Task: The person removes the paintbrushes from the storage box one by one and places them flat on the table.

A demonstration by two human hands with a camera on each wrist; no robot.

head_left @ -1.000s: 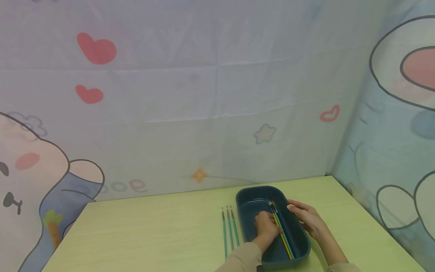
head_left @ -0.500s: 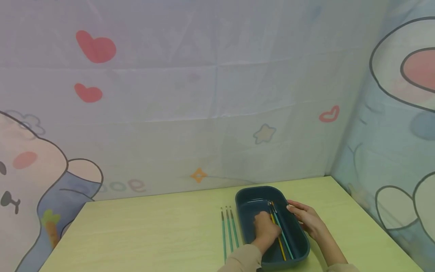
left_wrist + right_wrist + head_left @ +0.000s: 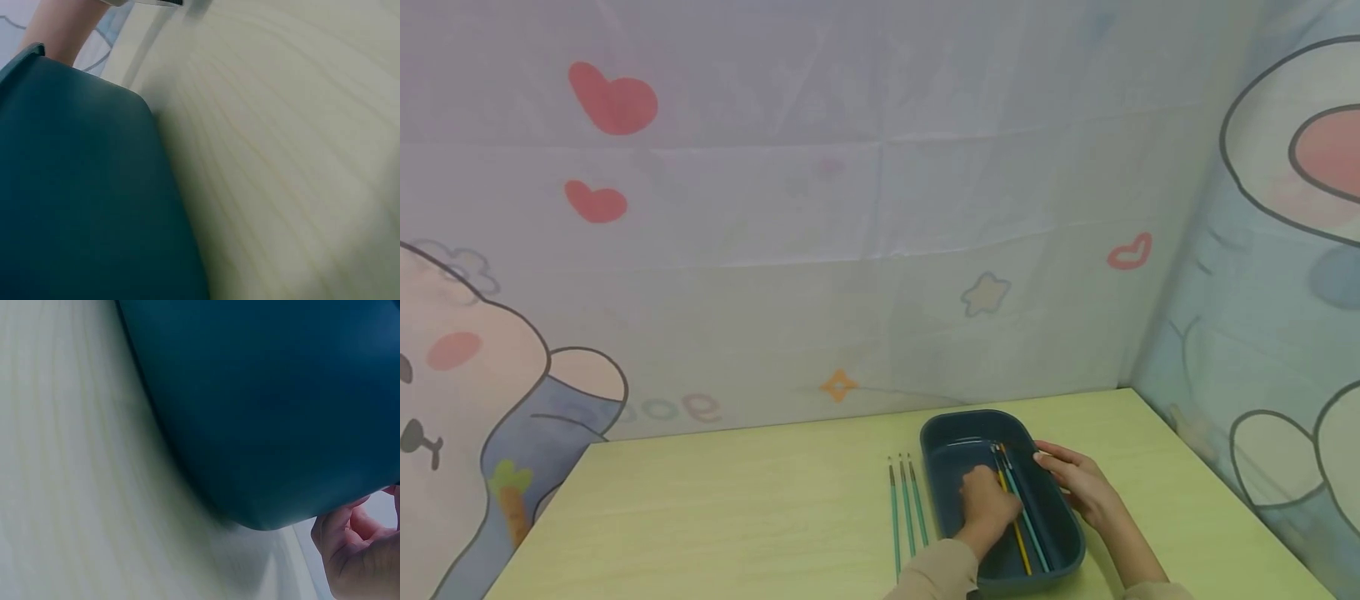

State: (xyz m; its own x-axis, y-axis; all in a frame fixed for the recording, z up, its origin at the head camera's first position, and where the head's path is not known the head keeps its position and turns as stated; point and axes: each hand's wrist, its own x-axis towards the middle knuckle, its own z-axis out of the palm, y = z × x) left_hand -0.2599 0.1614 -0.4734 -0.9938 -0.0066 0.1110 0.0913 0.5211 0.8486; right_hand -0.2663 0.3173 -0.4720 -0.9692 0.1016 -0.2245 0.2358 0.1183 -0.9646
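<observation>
Head view alone shows inside the blue tray: the left hand, beside two brushes, hides its fingertips; I cannot tell its grip. At two o'clock the right hand pinches the tray's rim; at nine, three green brushes lie on the worktop. Right wrist view adds curled fingers outside; left wrist view, a forearm beyond.

Pale yellow-green table w/ faint wood grain. Dark blue tray sits on it twd the R side, plus 3 thin green paintbrushes side by side just L of the tray, tips twd the far edge.
</observation>
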